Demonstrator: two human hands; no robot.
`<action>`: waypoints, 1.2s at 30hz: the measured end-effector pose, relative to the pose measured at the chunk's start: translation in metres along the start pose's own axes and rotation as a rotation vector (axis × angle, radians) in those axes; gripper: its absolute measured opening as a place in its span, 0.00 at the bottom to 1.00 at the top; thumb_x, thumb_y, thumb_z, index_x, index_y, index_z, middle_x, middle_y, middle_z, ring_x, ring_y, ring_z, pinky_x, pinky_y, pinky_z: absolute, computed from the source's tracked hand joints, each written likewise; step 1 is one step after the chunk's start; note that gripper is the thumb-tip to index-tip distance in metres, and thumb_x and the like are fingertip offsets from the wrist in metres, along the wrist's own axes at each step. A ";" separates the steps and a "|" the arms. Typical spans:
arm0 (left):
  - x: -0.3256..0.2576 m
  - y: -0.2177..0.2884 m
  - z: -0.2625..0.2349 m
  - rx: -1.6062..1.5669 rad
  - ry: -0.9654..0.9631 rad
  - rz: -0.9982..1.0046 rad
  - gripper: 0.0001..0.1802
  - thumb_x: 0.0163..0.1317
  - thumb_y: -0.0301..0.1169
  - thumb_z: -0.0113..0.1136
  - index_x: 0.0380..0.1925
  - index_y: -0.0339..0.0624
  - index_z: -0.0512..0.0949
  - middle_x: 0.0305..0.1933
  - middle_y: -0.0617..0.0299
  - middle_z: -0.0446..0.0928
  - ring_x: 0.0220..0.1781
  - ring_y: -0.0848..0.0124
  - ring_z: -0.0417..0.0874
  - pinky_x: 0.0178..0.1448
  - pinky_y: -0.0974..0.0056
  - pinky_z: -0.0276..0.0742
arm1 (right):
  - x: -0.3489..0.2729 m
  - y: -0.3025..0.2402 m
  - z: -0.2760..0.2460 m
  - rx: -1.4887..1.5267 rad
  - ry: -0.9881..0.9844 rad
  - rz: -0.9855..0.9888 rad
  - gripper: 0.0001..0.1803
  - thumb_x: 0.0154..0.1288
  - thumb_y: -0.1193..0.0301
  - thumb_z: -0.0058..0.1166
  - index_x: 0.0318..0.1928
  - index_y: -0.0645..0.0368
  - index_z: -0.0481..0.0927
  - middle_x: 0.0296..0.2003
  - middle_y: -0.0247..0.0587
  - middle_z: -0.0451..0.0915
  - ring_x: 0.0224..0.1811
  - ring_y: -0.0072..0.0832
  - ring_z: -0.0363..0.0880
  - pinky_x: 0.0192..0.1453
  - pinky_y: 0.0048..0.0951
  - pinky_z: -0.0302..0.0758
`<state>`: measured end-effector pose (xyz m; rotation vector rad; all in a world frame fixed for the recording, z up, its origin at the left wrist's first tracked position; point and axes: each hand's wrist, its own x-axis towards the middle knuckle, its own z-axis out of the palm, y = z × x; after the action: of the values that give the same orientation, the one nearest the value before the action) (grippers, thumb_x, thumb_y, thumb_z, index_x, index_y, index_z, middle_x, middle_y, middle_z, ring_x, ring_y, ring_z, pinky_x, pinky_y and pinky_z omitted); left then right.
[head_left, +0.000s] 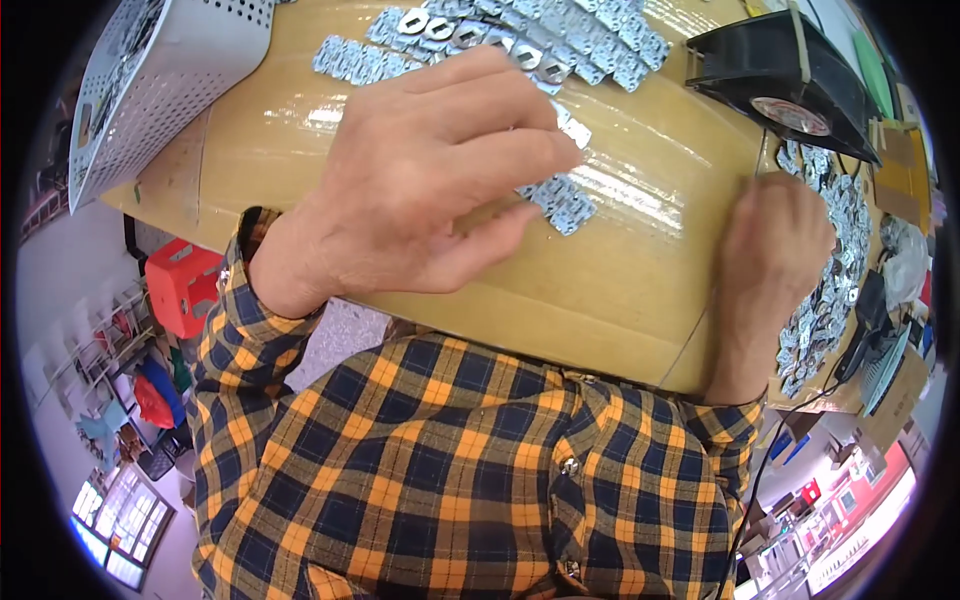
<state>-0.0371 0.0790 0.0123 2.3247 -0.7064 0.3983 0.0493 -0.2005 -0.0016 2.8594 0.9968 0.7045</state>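
Left hand (430, 170) is above the table (640, 300), thumb and index fingertips apart; whether the curled fingers hide a part cannot be determined. A short strip of metal plates (568, 207) lies just past its thumb tip; further rows of plates (610, 45) lie beyond its knuckles. A white perforated basket (205, 65) stands beyond it, to its left. Right hand (780, 235) is curled and blurred, grip not determinable, beside a heap of metal pieces (850, 225) on its right. A black housing (770, 65) sits beyond it.
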 end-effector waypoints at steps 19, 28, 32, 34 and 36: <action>0.035 0.019 0.013 -0.974 0.274 -0.569 0.14 0.63 0.20 0.60 0.48 0.34 0.73 0.42 0.63 0.75 0.41 0.78 0.78 0.41 0.72 0.78 | -0.004 -0.020 -0.024 1.566 -0.359 0.510 0.12 0.73 0.72 0.48 0.31 0.65 0.77 0.23 0.34 0.77 0.22 0.14 0.73 0.27 0.17 0.66; 0.039 0.035 0.042 -1.543 0.704 -0.897 0.14 0.69 0.25 0.53 0.53 0.38 0.73 0.48 0.61 0.76 0.51 0.71 0.79 0.59 0.58 0.79 | -0.004 -0.020 -0.034 1.492 -0.340 0.200 0.11 0.67 0.73 0.55 0.26 0.64 0.77 0.19 0.35 0.73 0.18 0.23 0.70 0.23 0.26 0.63; 0.036 0.039 0.047 -1.593 0.719 -0.816 0.10 0.69 0.24 0.52 0.49 0.39 0.72 0.49 0.58 0.77 0.52 0.66 0.80 0.61 0.56 0.77 | 0.001 -0.017 -0.035 1.389 -0.344 0.132 0.16 0.71 0.69 0.48 0.28 0.67 0.76 0.23 0.43 0.80 0.21 0.21 0.77 0.25 0.22 0.70; 0.034 0.042 0.047 -1.562 0.711 -0.824 0.09 0.69 0.24 0.52 0.49 0.39 0.71 0.48 0.57 0.78 0.50 0.66 0.81 0.58 0.58 0.79 | -0.002 -0.015 -0.032 1.396 -0.324 0.179 0.16 0.72 0.69 0.48 0.28 0.68 0.76 0.24 0.42 0.80 0.21 0.21 0.77 0.25 0.21 0.71; 0.030 0.042 0.048 -1.568 0.714 -0.872 0.14 0.68 0.23 0.55 0.52 0.36 0.69 0.48 0.56 0.79 0.48 0.68 0.82 0.55 0.56 0.81 | -0.005 -0.016 -0.031 1.398 -0.299 0.230 0.16 0.72 0.70 0.47 0.28 0.68 0.76 0.24 0.42 0.80 0.21 0.21 0.77 0.25 0.20 0.71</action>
<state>-0.0328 0.0088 0.0125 0.6938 0.3619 0.1088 0.0233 -0.1939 0.0219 3.9714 1.4861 -0.8291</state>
